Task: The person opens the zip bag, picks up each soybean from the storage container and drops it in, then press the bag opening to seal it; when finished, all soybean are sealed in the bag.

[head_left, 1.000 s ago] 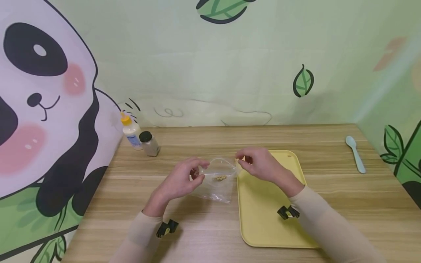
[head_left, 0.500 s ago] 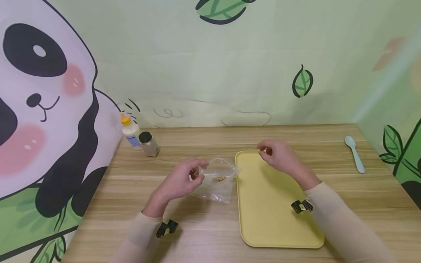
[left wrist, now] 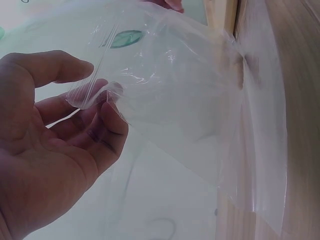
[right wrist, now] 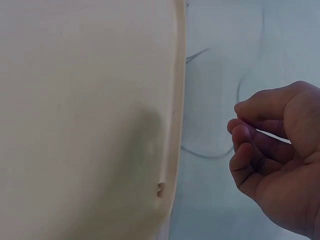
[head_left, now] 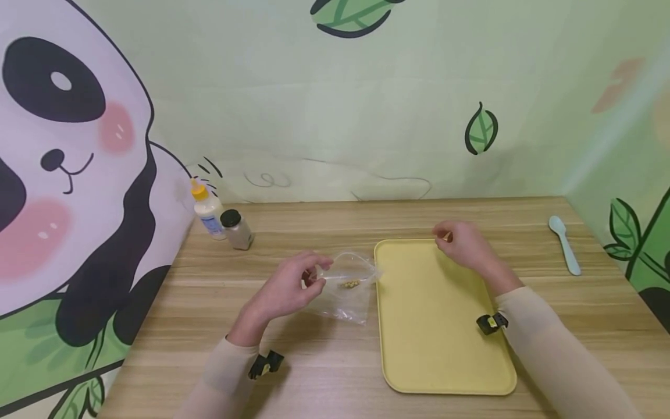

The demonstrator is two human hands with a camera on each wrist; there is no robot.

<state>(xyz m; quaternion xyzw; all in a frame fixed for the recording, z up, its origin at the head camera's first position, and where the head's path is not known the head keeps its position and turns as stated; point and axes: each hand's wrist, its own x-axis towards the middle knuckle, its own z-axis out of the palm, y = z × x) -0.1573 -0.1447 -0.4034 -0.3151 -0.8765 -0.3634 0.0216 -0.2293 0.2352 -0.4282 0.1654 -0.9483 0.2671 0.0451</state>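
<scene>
My left hand [head_left: 288,285] holds the edge of a clear plastic zip bag [head_left: 340,307] between its curled fingers. The bag's mouth gapes, and a small cluster of yellowish beans [head_left: 350,284] shows in it. In the left wrist view, the film of the bag [left wrist: 170,85] hangs from my fingers. My right hand [head_left: 460,241] is over the far edge of a yellow tray [head_left: 429,326], fingers loosely curled with nothing visible between them. Two small brown bean-like bits [right wrist: 160,189] lie by the tray's rim in the right wrist view; in the head view my hand hides them.
A white bottle with a yellow nozzle [head_left: 209,215] and a black-capped jar [head_left: 238,230] stand at the back left of the wooden table [head_left: 309,390]. To the right lies a pale blue spoon [head_left: 566,245]. A printed wall cloth [head_left: 366,116] rises behind the table.
My right hand has left the bag's mouth and moved right, along the tray's far edge. The left hand and bag have stayed in place.
</scene>
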